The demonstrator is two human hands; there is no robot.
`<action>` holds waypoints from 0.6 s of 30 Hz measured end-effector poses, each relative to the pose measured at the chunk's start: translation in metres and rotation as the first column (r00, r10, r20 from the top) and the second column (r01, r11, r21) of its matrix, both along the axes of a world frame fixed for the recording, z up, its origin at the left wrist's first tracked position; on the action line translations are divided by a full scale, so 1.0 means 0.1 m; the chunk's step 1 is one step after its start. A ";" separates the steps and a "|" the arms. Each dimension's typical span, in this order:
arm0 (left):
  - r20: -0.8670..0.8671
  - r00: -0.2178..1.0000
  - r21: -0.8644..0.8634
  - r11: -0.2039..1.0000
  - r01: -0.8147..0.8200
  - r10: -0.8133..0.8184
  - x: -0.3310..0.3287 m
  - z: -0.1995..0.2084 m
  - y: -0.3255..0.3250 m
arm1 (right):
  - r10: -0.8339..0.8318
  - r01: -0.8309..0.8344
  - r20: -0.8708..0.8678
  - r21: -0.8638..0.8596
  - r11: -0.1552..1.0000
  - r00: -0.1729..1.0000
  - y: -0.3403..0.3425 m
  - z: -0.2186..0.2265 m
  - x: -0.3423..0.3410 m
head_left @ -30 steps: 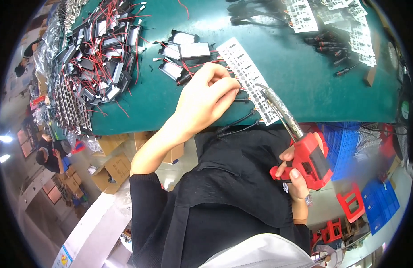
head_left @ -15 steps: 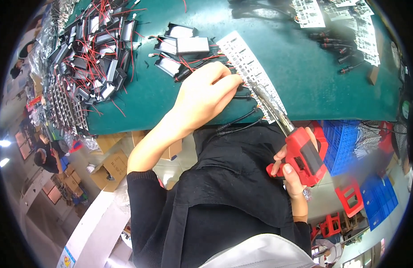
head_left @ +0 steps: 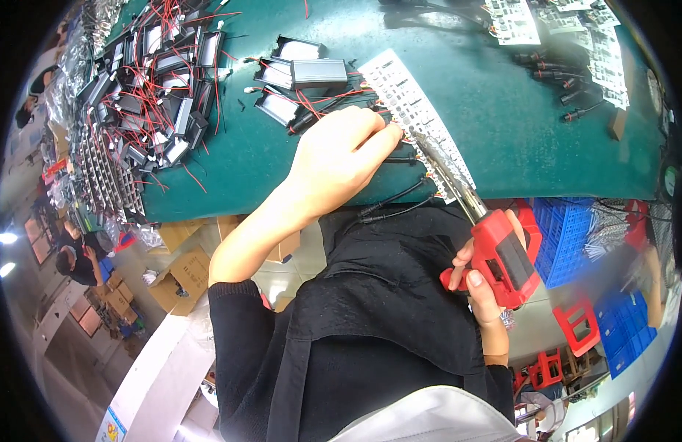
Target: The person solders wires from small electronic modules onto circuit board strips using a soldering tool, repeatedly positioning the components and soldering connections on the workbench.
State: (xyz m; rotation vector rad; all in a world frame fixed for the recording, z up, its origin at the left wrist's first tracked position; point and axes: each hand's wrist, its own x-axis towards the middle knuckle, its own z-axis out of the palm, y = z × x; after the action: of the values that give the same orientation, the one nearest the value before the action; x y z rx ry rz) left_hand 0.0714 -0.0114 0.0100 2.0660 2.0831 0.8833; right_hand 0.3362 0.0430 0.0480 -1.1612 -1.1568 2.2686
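My right hand [head_left: 482, 287] grips a red soldering gun [head_left: 503, 258], its long metal nozzle pointing up and left across the table edge. Its tip lies over a white circuit board strip [head_left: 411, 99], which slants over the green table. At the strip's left edge, my left hand [head_left: 341, 155] is closed, thumb and forefinger pinched on what looks like a thin wire; the fingertips partly hide it. Black cables [head_left: 392, 199] run from the lower end of the strip. Beyond my left hand lie several black metal cases [head_left: 319, 71] with red wires.
A heap of black cases with red wires [head_left: 160, 81] covers the table's left part. More circuit boards [head_left: 512, 22] and black connector cables [head_left: 554, 74] lie at the far right. Below the table edge stand a blue crate [head_left: 565, 239] and a cardboard box [head_left: 182, 283].
My left hand has shifted very slightly, still pinched at the board's edge. The soldering gun stays almost in place. Another person's arm has come into view at the right rim.
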 end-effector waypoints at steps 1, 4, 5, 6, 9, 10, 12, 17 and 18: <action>-0.007 1.000 0.003 1.000 0.004 -0.004 0.00 0.00 0.00 | 0.000 0.000 0.004 0.006 1.000 1.000 0.00 0.00 0.00; -0.025 1.000 0.008 1.000 0.011 -0.011 -0.01 -0.01 -0.01 | 0.023 -0.023 0.013 0.032 0.999 1.000 0.01 -0.02 -0.01; -0.032 0.999 0.011 1.000 0.014 -0.014 -0.01 -0.01 -0.01 | 0.022 -0.022 0.014 0.032 0.999 1.000 0.02 -0.02 -0.01; -0.032 0.999 0.011 1.000 0.015 -0.014 0.00 -0.01 0.00 | 0.017 -0.017 0.017 0.023 1.000 1.000 0.02 -0.02 -0.02; -0.007 1.000 0.012 1.000 0.028 -0.028 0.00 0.02 0.00 | 0.017 -0.018 0.022 0.016 1.000 1.000 0.02 -0.01 -0.01; -0.006 0.999 0.009 0.999 0.033 -0.033 0.00 0.02 0.00 | 0.022 -0.022 0.024 0.018 1.000 0.999 0.02 0.00 0.00; -0.005 0.999 0.006 0.999 0.040 -0.040 -0.01 0.01 0.00 | 0.020 -0.020 0.029 0.017 1.000 0.999 0.01 0.01 0.00; -0.013 0.998 -0.008 0.998 0.063 -0.063 -0.04 0.01 0.01 | 0.022 -0.022 0.024 0.022 1.000 0.999 -0.01 -0.02 0.00; -0.013 0.998 -0.008 0.998 0.062 -0.063 -0.04 0.01 0.02 | 0.015 -0.016 0.030 0.031 0.999 0.999 -0.02 -0.02 -0.01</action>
State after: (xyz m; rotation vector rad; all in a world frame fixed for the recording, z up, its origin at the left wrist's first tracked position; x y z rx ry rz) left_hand 0.0670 -0.0096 0.0114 2.1261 2.0128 0.8538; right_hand 0.3355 0.0413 0.0463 -1.1819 -1.2120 2.2441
